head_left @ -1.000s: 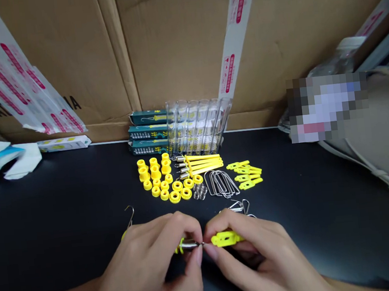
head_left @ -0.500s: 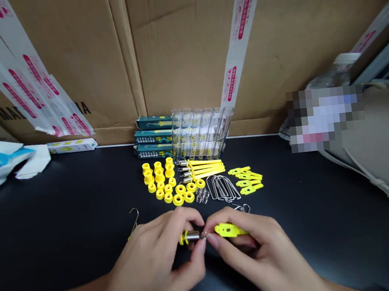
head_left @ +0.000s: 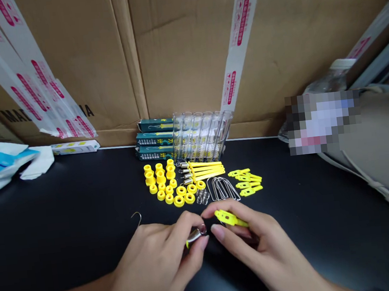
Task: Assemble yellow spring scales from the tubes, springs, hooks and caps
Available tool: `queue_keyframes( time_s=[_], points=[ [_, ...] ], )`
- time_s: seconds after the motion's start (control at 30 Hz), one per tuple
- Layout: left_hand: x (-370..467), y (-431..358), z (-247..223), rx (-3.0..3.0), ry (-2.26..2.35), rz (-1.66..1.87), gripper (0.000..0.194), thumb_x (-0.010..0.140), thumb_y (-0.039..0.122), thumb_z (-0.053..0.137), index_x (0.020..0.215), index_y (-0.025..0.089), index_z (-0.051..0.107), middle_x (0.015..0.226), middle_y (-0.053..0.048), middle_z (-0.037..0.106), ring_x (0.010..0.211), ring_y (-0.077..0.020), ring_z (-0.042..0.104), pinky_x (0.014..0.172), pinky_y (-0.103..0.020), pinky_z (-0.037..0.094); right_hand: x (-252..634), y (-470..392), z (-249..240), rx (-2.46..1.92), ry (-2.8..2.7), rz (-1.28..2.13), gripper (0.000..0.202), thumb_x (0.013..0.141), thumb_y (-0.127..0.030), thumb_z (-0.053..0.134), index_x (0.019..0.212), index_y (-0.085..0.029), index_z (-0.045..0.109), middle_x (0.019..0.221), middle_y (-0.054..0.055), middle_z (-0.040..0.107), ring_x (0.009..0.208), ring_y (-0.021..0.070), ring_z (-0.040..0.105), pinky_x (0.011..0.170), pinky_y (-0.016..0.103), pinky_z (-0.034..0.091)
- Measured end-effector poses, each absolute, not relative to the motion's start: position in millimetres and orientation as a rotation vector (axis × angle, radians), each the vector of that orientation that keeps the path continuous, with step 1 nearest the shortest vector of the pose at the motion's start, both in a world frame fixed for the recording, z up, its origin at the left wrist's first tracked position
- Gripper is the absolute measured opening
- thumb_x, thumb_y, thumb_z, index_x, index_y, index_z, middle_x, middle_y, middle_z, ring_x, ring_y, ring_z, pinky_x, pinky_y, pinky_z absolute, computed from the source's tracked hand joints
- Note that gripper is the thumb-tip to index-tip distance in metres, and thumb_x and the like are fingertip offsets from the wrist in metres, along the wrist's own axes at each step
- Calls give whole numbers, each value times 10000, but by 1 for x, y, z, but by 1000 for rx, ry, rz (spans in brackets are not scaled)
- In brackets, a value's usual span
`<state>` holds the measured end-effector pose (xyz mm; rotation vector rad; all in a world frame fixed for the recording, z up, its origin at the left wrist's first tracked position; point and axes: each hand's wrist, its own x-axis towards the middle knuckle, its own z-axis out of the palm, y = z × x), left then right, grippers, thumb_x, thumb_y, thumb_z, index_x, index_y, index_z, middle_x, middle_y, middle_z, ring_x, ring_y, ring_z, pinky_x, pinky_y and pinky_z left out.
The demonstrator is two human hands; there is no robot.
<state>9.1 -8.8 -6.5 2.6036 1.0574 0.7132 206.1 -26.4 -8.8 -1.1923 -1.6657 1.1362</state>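
My left hand (head_left: 164,255) pinches a metal spring piece (head_left: 196,234) with a bit of yellow at its lower end; its looped tip points toward my right hand. My right hand (head_left: 257,245) holds a flat yellow plastic piece (head_left: 228,218) against its fingers, while its thumb and index tips are apart. A small gap separates the two hands. Just beyond them lie metal loops (head_left: 223,189), small springs (head_left: 202,196), yellow rings (head_left: 178,201) and yellow flanged caps (head_left: 160,177). Yellow rods with metal ends (head_left: 207,168) and more flat yellow pieces (head_left: 249,184) rest farther back.
Clear tubes (head_left: 200,135) stand before green boxes (head_left: 154,139). Behind is a large cardboard box (head_left: 184,49). A bottle (head_left: 326,80) and grey bag (head_left: 381,139) are at right, a blue-white package (head_left: 1,161) at left. A metal hook (head_left: 138,216) lies beyond my left hand.
My hands have moved slightly apart at the fingertips. The metal piece in my left hand has tilted, its looped end now up and exposed. The yellow piece in my right hand has turned and risen slightly.
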Motion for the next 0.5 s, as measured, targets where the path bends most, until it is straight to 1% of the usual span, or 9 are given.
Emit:
queue_keyframes(
  time_s=[0.07,0.1,0.17,0.2,0.23,0.3,0.37,0.5],
  points=[
    [9,-9,-7,2575,1078,732,108,1018,239,393,1069,250,488,736,81,706,576,-140,705,527,-243,463,208,-26,-8,-1177,-1733,987,217,1014,-351,471,1132,-254,625,817,-12,654,637,121,587,583,207,473],
    [9,-8,-8,2562,1088,752,101,1015,242,402,1085,255,474,714,89,695,554,-135,698,518,-236,461,208,-26,-8,-1164,-1770,909,229,1026,-329,443,1150,-254,620,844,-5,665,693,128,619,643,213,499],
    [9,-8,-9,2530,1099,790,76,1008,240,426,1073,260,459,698,99,680,518,-121,678,491,-218,450,209,-26,-9,-1134,-1837,790,245,1037,-280,414,1180,-247,611,943,13,683,835,134,665,780,223,521],
    [8,-8,-10,2503,1101,798,68,1002,239,442,1063,263,459,698,102,678,508,-114,669,479,-208,443,209,-26,-10,-1125,-1864,758,250,1037,-256,415,1205,-245,599,964,14,687,866,129,674,805,219,522],
    [8,-8,-10,2471,1104,804,61,997,237,457,1050,266,465,700,103,676,500,-108,657,469,-199,437,208,-26,-11,-1118,-1890,737,260,1033,-238,423,1241,-246,579,947,6,689,846,120,680,787,207,527],
    [7,-8,-11,2394,1114,795,58,986,239,487,1032,274,489,692,109,667,473,-97,623,439,-189,411,208,-26,-14,-1110,-1923,724,311,1024,-215,448,1324,-257,514,845,-30,686,729,102,676,700,184,531],
    [7,-7,-11,2303,1123,780,59,977,251,509,1026,283,519,690,112,658,465,-92,598,432,-185,401,207,-26,-15,-1092,-1927,738,361,1012,-201,478,1365,-273,460,788,-61,692,680,93,676,672,175,532],
    [8,-3,-9,2087,1128,756,56,961,274,530,1004,289,562,738,108,678,531,-94,619,515,-180,460,206,-27,-15,-1051,-1899,788,286,1003,-190,504,1271,-289,487,900,-61,760,751,83,722,710,160,541]
  ],
)
